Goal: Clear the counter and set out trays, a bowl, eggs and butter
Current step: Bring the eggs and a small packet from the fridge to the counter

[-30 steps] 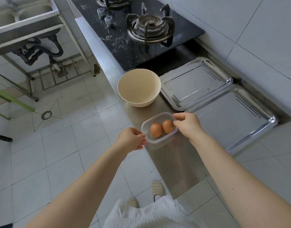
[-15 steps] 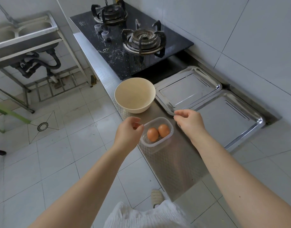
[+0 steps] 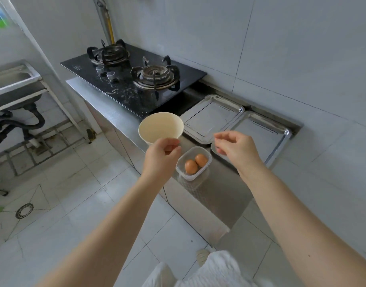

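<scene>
A clear plastic container (image 3: 207, 156) with two brown eggs (image 3: 196, 163) stands on the steel counter (image 3: 223, 183) near its front edge. Behind it to the left is a cream bowl (image 3: 160, 127). Two steel trays lie side by side by the wall, one (image 3: 212, 118) nearer the stove, the other (image 3: 260, 135) to its right. My left hand (image 3: 160, 156) hovers left of the container, fingers loosely curled, holding nothing. My right hand (image 3: 237, 148) hovers to the container's right, over the trays' edge, also holding nothing. No butter is in view.
A black two-burner gas stove (image 3: 134, 79) fills the counter's far end. A steel sink (image 3: 12, 83) on a frame stands at the left, with pipes below. White tiled floor (image 3: 74, 193) lies left of the counter; tiled wall on the right.
Both hands have let go of the egg container, which now rests on the counter, and have lifted apart from it. The camera has pulled back and tilted up.
</scene>
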